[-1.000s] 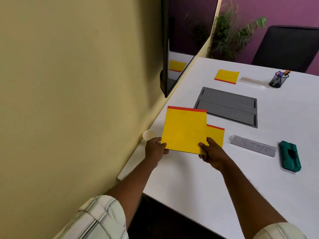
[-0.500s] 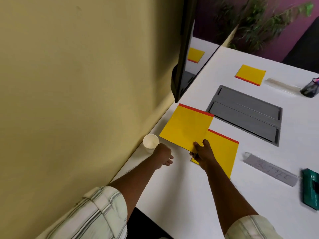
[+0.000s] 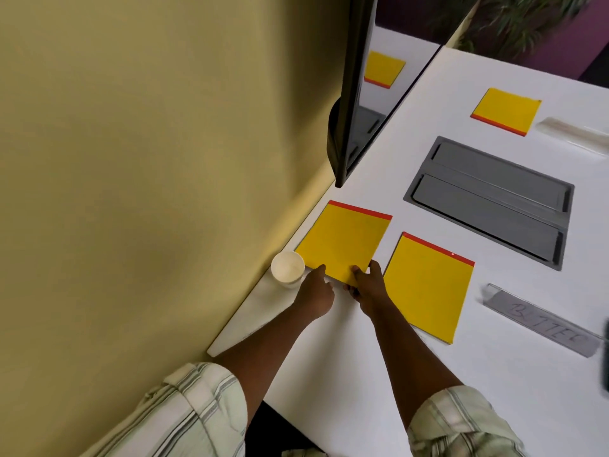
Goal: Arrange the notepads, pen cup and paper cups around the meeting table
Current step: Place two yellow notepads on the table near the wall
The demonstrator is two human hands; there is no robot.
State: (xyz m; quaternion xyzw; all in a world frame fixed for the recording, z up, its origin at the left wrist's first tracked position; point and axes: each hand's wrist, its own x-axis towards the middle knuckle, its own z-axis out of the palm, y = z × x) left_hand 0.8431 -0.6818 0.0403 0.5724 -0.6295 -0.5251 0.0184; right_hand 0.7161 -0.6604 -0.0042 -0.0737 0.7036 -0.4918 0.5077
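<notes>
A yellow notepad with a red top strip [image 3: 342,240] lies near the table's left edge by the wall. My right hand [image 3: 369,286] grips its near corner, thumb on top. My left hand [image 3: 314,293] touches its near edge with a fingertip. A second yellow notepad [image 3: 428,286] lies flat just to the right, apart from the first. A third notepad [image 3: 506,111] rests at the far side. A white paper cup [image 3: 287,269] stands upright at the table's edge, just left of my left hand. The pen cup is out of view.
A grey recessed cable box [image 3: 491,201] sits in the white table [image 3: 329,364]. A dark wall screen [image 3: 354,87] overhangs the left edge. A clear name plate [image 3: 540,319] lies at right, another clear strip [image 3: 573,135] far right. The yellow wall borders the left.
The held notepad has moved left and down, off the second notepad, to lie by the wall. My left hand came back to its near edge. The camera tilted down and left.
</notes>
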